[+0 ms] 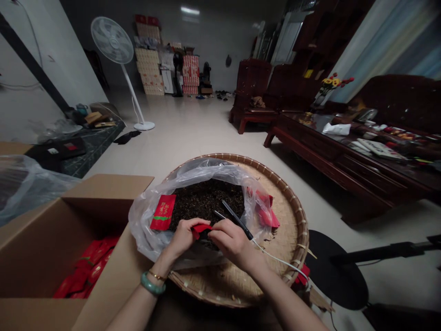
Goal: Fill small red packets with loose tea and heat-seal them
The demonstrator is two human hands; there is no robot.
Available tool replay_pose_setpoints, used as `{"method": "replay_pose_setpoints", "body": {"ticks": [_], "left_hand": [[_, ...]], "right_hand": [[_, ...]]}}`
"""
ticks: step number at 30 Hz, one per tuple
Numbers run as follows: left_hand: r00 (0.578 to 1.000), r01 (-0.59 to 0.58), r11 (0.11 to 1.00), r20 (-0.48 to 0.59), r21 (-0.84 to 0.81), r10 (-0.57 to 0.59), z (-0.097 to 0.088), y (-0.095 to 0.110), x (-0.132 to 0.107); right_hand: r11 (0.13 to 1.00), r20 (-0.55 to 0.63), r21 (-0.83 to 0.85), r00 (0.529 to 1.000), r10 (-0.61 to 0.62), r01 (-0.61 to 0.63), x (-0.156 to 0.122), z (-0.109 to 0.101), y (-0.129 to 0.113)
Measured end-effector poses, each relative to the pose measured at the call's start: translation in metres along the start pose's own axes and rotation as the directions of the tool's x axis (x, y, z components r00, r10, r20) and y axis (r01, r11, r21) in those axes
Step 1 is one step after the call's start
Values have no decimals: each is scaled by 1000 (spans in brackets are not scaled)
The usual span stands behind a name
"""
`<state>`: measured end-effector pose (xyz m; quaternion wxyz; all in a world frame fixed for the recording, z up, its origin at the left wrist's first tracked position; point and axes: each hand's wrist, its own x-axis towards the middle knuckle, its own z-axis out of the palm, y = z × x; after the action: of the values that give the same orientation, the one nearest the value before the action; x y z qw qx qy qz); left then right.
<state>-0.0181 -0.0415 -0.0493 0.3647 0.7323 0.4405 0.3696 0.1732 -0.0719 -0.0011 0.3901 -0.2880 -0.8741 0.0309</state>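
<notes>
My left hand [184,236] is closed on the edge of a small red packet [199,230]. The fingers of my right hand [230,239] pinch the packet's other side. Beside my right hand lies a black tong-like tool [237,219] with two slim arms and a white cord; whether that hand also grips it I cannot tell. Both hands are over a clear plastic bag [148,239] opened wide around dark loose tea leaves [206,195]. A flat red tea packet [163,212] with a green band rests on the bag's left side. More red packets [267,214] lie at the right.
The bag stands on a round woven bamboo tray [289,197]. At left, an open cardboard box [106,188] contains several red packets [90,264]. A black round base [339,271] is close to the tray's right. Farther off are a white fan [129,87] and a wooden table [310,142].
</notes>
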Motion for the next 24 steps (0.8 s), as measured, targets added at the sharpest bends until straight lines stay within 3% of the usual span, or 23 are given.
{"method": "replay_pose_setpoints", "body": {"ticks": [3,5,8,10,15,19,22,24], "left_hand": [[973,-194,956,-81,222,216,-6,4,-6],[901,-362,849,-90,385,425,-11,8,-11],[784,-531,644,30,550,621,-19,14,-19],[751,-552,567,70,611,657,-25,16,-21],[761,-513,475,123,715,637,-40,19,-16],[755,-507,418,155,754,637,-48,20,-13],[712,-565,372,208,737,670,-48,21,-12],[690,-603,362,237,711,684,-48,20,-10]], "right_hand": [[995,32,-41,995,94,-93,0,6,0],[986,57,-90,987,147,-142,0,12,0],[973,94,-145,977,193,-178,-1,20,1],[971,149,-141,966,214,-193,-1,23,2],[959,249,29,931,266,-281,0,18,7],[893,206,246,920,333,-378,7,19,24],[861,149,171,877,457,-478,21,28,43],[896,309,29,856,414,-444,32,38,54]]}}
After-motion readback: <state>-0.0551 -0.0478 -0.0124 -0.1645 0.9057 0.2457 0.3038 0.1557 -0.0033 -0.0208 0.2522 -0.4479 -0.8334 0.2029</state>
